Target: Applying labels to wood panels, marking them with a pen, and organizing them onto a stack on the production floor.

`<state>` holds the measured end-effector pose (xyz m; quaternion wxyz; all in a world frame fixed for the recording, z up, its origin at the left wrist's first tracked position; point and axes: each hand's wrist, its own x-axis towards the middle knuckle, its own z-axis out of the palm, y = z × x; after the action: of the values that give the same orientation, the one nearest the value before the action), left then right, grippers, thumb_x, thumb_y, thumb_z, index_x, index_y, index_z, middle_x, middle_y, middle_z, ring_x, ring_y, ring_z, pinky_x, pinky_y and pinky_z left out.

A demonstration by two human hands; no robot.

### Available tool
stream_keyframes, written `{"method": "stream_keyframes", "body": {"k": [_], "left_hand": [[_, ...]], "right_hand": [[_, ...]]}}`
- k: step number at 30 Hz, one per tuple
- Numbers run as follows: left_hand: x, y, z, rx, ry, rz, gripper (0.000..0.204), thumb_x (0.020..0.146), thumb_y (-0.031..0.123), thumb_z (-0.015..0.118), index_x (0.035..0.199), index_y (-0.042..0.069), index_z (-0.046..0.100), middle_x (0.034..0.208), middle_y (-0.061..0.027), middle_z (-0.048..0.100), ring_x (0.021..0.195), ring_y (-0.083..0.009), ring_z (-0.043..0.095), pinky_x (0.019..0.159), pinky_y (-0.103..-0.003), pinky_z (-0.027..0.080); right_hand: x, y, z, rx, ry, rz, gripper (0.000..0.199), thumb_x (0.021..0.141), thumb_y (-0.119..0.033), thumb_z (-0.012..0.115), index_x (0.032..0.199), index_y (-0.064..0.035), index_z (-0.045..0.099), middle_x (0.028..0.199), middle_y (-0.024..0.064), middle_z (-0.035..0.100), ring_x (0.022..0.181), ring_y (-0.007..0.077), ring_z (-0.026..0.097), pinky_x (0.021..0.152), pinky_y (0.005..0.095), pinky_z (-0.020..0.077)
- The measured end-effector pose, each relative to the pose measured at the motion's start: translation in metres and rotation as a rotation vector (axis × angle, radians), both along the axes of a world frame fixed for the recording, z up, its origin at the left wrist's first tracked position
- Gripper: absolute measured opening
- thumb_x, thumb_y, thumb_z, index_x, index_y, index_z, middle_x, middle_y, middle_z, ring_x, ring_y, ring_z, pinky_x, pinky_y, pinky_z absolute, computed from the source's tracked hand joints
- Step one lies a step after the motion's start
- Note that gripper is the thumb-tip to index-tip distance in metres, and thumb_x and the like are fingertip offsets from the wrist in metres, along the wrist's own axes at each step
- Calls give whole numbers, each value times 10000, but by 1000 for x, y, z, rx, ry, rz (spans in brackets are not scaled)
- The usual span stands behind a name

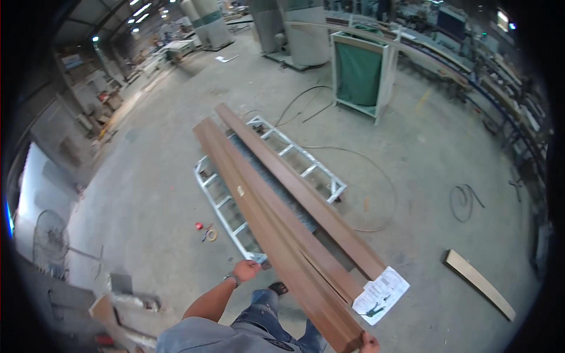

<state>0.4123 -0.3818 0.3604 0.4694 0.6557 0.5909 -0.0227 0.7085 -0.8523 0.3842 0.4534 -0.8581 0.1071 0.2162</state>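
Long brown wooden boards lie lengthwise across a white metal frame (222,203) that stands low over the floor. The nearest board (276,250) reaches back toward me, and my right hand (369,343) grips its near end at the lower edge of the view. My left hand (246,270) is closed beside the frame's near corner, close to a small dark piece; whether it holds that piece is unclear. Another brown board (306,200) runs along the right, with a dark gap beside it. Printed paper sheets (385,291) with a small green item on top rest at the boards' near ends.
Rolls of tape (210,235) lie on the floor left of the frame. A pale board (479,285) and a coiled cable (462,203) are on the right. Behind stands a green-panelled white frame (360,73). A fan (50,235) is at far left.
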Motion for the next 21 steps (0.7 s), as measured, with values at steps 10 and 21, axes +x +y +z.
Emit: {"method": "stream_keyframes", "body": {"k": [10,21], "left_hand": [[-2,135,-58,-953,-1160,597,462,1016,397,445,1283,34,546,1230,-159,635,1108,-328,630,942,-472,546],[57,144,-3,-1058,-1234,64,446,1017,398,443,1274,48,546,1184,-137,630,1100,-310,616,953,-464,531]], "right_hand": [[-101,-134,367,-489,-443,-317,232,887,-177,639,843,49,666,678,-18,567,656,91,510,582,302,437],[-268,-115,385,-1290,-182,-297,418,826,-366,682,940,36,673,829,241,682,834,420,665,773,481,529]]}}
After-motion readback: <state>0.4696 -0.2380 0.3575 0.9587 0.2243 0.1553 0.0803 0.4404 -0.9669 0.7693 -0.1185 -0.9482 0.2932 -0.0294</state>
